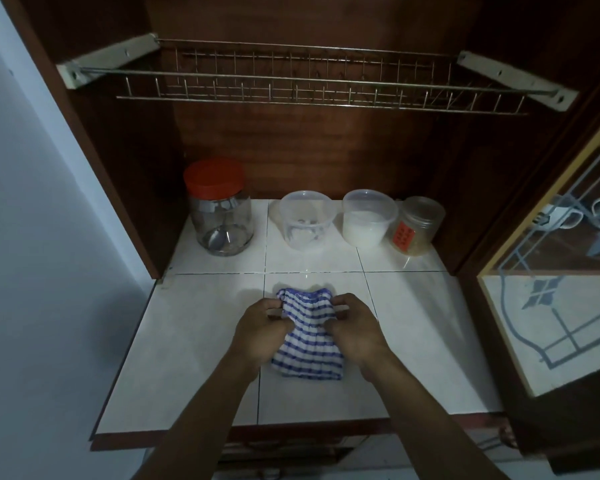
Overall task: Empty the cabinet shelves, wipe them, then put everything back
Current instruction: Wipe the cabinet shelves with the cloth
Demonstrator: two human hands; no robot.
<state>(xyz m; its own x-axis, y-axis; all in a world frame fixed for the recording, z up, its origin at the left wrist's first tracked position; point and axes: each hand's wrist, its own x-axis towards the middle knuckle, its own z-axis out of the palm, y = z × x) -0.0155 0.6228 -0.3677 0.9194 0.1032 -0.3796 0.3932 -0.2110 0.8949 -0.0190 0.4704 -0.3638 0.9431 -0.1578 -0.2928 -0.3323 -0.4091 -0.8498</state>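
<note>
A red-lidded jar (219, 209) with a spoon inside stands at ten o'clock from the cloth (307, 337), at the back of the tiled counter (194, 341). Nearer, the left hand (260, 332) is curled round the cloth's left edge, and the striped cloth is held bunched at mid-counter. Its right edge is pinched by the right hand (355, 330). At twelve o'clock a near-empty tub (307, 220) is seen, then at one o'clock a tub of white contents (368, 218), with a small labelled jar (418, 226) close against it. The wire rack (309, 84) above is bare. The counter is judged not yet emptied. Were wiping begun with the four containers in place, the light tub could be swept over or the jars knocked together. The glass door (551, 289) at three o'clock could be struck by an elbow.
</note>
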